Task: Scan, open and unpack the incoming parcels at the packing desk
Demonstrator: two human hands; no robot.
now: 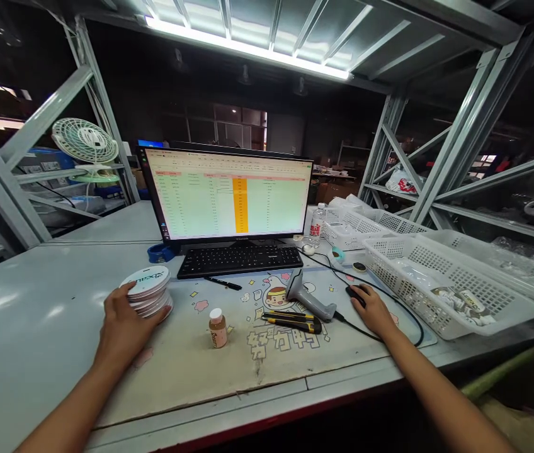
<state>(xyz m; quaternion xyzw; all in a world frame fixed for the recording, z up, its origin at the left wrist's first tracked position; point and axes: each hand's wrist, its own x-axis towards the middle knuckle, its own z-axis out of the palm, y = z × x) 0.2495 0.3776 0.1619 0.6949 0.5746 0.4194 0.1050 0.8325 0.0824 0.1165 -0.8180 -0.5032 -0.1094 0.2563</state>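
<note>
My left hand point(128, 319) is wrapped around the near side of a stack of round white cards point(147, 283) with teal lettering on top. The thumb lies along the right edge and the fingers along the left. At the right, my right hand point(371, 308) rests over a black computer mouse point(356, 294), which the fingers partly cover. Between the hands, a small brown bottle point(218, 330) with a white cap and pink label stands upright. A yellow-and-black utility knife point(293, 322) lies on the printed desk mat point(177, 377), just below a grey barcode scanner point(309, 299).
Behind the keyboard point(238, 259) stands a monitor point(229, 195) showing a spreadsheet. A pen point(222, 283) lies before it, and blue tape point(160, 253) sits left. White plastic baskets point(451, 283) line the right side, near a water bottle point(316, 225). The scanner's cable loops around my right hand.
</note>
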